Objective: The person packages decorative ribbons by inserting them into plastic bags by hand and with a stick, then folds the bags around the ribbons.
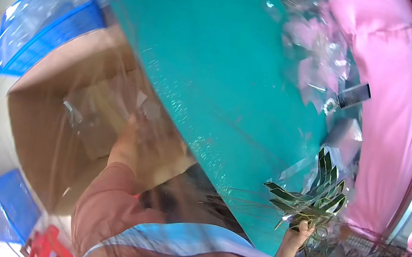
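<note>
Gripped green leaves point(316, 202) in right hand point(301, 232). Reached into cardboard box point(33, 123) with left hand point(133, 123). Could not tell that hand's grip.

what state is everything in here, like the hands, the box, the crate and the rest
right hand: closed around the leafy bunch
left hand: reaching inside the box, grip unclear
leafy bunch: held, fanned out
cardboard box: open, plastic inside
upper-left blue crate: loaded with clear plastic
pink cloth: creased
turquoise tabletop: partly covered by plastic
</note>
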### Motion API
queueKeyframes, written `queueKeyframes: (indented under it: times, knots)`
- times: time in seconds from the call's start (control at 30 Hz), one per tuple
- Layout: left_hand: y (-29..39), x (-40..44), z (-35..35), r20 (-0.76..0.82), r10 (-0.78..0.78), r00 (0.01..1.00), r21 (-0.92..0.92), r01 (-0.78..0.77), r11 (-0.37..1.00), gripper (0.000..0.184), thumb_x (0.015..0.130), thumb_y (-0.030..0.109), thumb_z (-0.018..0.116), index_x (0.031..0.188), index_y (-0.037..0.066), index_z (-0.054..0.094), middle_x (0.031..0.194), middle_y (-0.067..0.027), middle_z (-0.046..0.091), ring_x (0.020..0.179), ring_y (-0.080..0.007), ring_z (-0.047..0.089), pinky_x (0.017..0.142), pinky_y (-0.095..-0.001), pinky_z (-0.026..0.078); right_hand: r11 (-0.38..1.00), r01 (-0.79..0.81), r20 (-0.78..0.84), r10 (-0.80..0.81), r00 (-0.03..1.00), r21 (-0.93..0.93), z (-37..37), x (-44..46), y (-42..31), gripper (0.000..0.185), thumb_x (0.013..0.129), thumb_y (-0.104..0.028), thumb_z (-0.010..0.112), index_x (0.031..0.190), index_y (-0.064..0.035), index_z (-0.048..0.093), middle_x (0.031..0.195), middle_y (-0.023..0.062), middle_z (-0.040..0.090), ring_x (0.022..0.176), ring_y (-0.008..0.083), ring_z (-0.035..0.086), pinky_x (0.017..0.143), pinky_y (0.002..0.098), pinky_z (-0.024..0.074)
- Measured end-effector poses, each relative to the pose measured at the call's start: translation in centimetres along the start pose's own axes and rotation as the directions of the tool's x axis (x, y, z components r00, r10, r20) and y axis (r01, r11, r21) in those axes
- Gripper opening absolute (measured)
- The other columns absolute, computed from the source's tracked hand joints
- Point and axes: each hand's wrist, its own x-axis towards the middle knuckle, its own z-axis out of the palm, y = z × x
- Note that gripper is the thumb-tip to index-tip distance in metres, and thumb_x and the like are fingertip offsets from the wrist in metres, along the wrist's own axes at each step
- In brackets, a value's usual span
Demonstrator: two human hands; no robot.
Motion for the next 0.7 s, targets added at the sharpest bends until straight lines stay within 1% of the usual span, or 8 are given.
queueKeyframes:
  times: [0.1,0.13,0.23,0.33,0.53,0.57,0.6,0.7]
  knots:
    - [0.0,8.3,-1.8,-0.009,-0.155,0.988,0.292,0.150,0.944,0.033,0.102,0.036,0.049,0.110,0.008,0.064,0.087,-0.0089,0.064,0.083,-0.0268,0.061,0.081,-0.0447,0.053,0.999,-0.045,-0.021,0.045,0.999,0.002,-0.8,-0.3,-0.4,0.050,0.082,-0.015,0.070,0.126,0.0025,0.054,0.115,0.0112,0.064,0.100,0.0231,0.064,0.090,0.0349,0.0506]
    - [-0.8,9.2,0.1,0.011,-0.176,0.984,0.322,0.163,0.933,0.033,0.102,0.036,0.049,0.110,0.008,0.064,0.087,-0.0089,0.064,0.083,-0.0268,0.061,0.081,-0.0447,0.053,0.994,-0.099,-0.027,0.098,0.995,-0.047,-0.9,-0.3,-0.7,0.052,0.082,-0.015,0.071,0.128,0.0023,0.053,0.115,0.0117,0.064,0.100,0.0233,0.064,0.091,0.0357,0.0509]
    - [3.1,11.5,2.1,0.056,-0.116,0.992,0.155,0.106,0.982,0.032,0.102,0.035,0.049,0.110,0.007,0.063,0.086,-0.0087,0.063,0.085,-0.0266,0.062,0.082,-0.0445,0.053,0.991,-0.132,-0.139,0.132,0.982,0.007,-0.5,-0.7,0.4,0.055,0.081,-0.014,0.070,0.130,0.0026,0.050,0.114,0.0124,0.064,0.100,0.0239,0.064,0.092,0.0367,0.0517]
    - [6.8,10.8,2.9,0.058,-0.031,0.998,-0.053,0.034,0.998,0.031,0.102,0.035,0.048,0.109,0.007,0.061,0.086,-0.0084,0.063,0.086,-0.0264,0.062,0.082,-0.0443,0.053,0.991,-0.130,0.013,0.130,0.991,-0.018,2.0,0.1,-0.6,0.053,0.081,-0.012,0.069,0.129,0.0026,0.052,0.114,0.0118,0.064,0.101,0.0228,0.064,0.092,0.0354,0.0512]
    - [14.4,7.2,0.6,0.009,0.120,0.993,-0.466,-0.102,0.879,0.030,0.102,0.034,0.048,0.108,0.006,0.059,0.084,-0.0079,0.061,0.089,-0.0260,0.062,0.083,-0.0440,0.054,0.991,-0.136,-0.079,0.134,0.988,-0.013,5.0,0.7,-1.0,0.039,0.083,-0.017,0.070,0.115,0.0031,0.062,0.106,0.0074,0.067,0.095,0.0167,0.063,0.088,0.0295,0.0485]
    - [15.0,2.0,0.9,0.021,0.119,0.993,-0.460,-0.096,0.883,0.030,0.102,0.034,0.048,0.108,0.006,0.059,0.084,-0.0079,0.061,0.089,-0.0260,0.062,0.083,-0.0440,0.054,0.991,-0.134,-0.084,0.132,0.988,-0.010,4.7,0.6,-1.1,0.039,0.084,-0.018,0.070,0.115,0.0033,0.062,0.106,0.0075,0.067,0.095,0.0166,0.063,0.088,0.0293,0.0484]
    - [17.3,-1.9,3.4,-0.165,0.248,0.955,-0.312,-0.289,0.905,0.028,0.101,0.030,0.049,0.108,0.005,0.059,0.090,-0.0081,0.060,0.090,-0.0237,0.061,0.083,-0.0412,0.053,0.992,-0.129,-0.084,0.128,0.988,-0.004,4.8,0.4,-1.3,0.039,0.084,-0.018,0.070,0.115,0.0035,0.062,0.106,0.0077,0.067,0.095,0.0165,0.063,0.088,0.0291,0.0483]
    - [20.3,-20.5,6.9,-0.110,0.526,0.843,0.066,-0.522,0.850,0.028,0.100,0.028,0.051,0.108,0.002,0.060,0.104,-0.0078,0.060,0.095,-0.0226,0.060,0.086,-0.0402,0.051,0.989,-0.098,-0.049,0.104,0.993,0.109,5.5,-0.4,-2.0,0.043,0.084,-0.021,0.072,0.118,0.0037,0.061,0.108,0.0086,0.068,0.097,0.0183,0.065,0.089,0.0313,0.0505]
